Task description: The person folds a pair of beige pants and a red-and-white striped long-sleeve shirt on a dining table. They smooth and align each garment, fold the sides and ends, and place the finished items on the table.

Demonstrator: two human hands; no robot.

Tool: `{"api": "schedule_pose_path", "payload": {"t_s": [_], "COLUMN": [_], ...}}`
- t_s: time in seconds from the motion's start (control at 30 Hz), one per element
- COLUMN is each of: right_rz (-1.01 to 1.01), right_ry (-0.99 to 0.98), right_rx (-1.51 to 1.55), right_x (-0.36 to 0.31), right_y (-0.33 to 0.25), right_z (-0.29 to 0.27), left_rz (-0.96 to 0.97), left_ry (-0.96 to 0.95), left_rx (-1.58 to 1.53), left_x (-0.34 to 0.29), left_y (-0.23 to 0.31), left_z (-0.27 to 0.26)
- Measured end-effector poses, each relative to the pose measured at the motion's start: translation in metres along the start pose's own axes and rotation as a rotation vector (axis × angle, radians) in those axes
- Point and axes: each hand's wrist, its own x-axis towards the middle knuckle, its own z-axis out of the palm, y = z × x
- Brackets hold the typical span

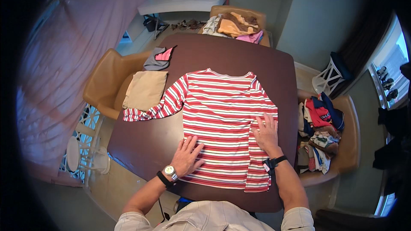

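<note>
A red and white striped long-sleeved shirt lies flat on a dark brown table. Its left sleeve stretches out to the table's left edge; its right sleeve is folded in over the body. My left hand rests flat, fingers spread, on the shirt's lower left edge. My right hand presses flat on the folded right sleeve. A watch sits on my left wrist and a black band on my right.
A folded tan garment and a grey and pink one lie at the table's left corner. Chairs hold clothes piles: one at right, one at the far side. A tan chair stands left, a white desk behind.
</note>
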Motion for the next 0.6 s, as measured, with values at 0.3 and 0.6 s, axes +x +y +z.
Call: {"api": "schedule_pose_path", "payload": {"t_s": [0.3,0.6], "right_rz": [-0.051,-0.209], "right_ry": [-0.017,-0.039], "right_rx": [-0.027,-0.090], "right_x": [0.006,-0.003], "right_y": [0.030,0.045], "right_z": [-0.013,-0.056], "left_rz": [-0.017,0.092], "left_ry": [-0.079,0.118], "left_rx": [0.019,-0.119], "left_x": [-0.064,-0.009], "left_y": [0.039,-0.002], "left_z": [0.007,-0.048]}}
